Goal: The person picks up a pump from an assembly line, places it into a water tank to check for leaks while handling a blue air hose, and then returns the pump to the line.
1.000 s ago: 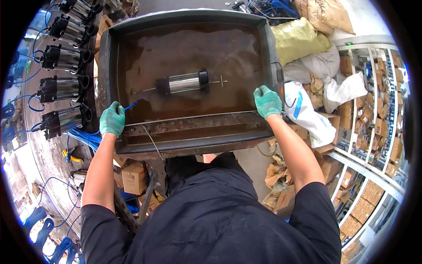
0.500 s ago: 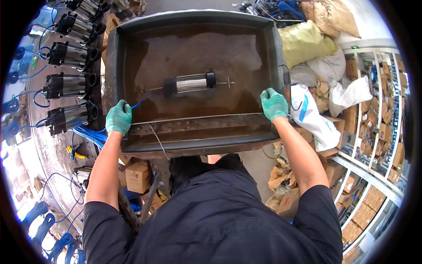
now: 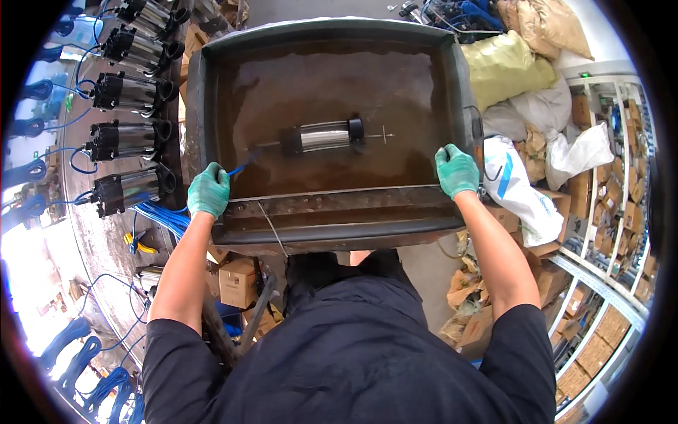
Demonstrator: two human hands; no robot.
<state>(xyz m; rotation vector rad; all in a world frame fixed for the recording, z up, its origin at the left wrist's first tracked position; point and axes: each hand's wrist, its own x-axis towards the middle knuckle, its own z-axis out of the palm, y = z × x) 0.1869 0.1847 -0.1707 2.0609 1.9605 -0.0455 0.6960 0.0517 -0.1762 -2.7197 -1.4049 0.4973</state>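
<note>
Single pump (image 3: 325, 136), silver barrel with black ends, lying lengthwise in a dark tank (image 3: 332, 29) of brown water (image 3: 339, 81), roughly mid-tank and slightly tilted, right end farther from the wearer.

Left hand (image 3: 209, 191), green glove: at the near left corner of the tank, left of the pump and nearer the body, well apart from it. Fingers curled, little gap showing. A blue cable (image 3: 241, 169) comes out beside them and dips into the water toward the pump's left end; whether it is pinched or only passes by cannot be told.

Right hand (image 3: 457, 172), green glove: near right corner, right of the pump and also nearer the body. Fingers bent inward over the tank edge, thumb close by; firmness of hold cannot be told. Neither hand touches the pump.

A thin rod with a short crossbar (image 3: 383, 134) shows off the pump's right end; its join is blurred by the water. The left black end is murky, its outline soft; the pump's underside and the tank bottom are hidden. Glove backs cover most of the contact with the tank.

Left: worktop (image 3: 106, 244) carrying a row of similar pumps (image 3: 127, 141), the farthest cut off by the upper edge. Blue cable coils (image 3: 113, 389) at lower left are washed out by glare and clipped by the lens rim.
</note>
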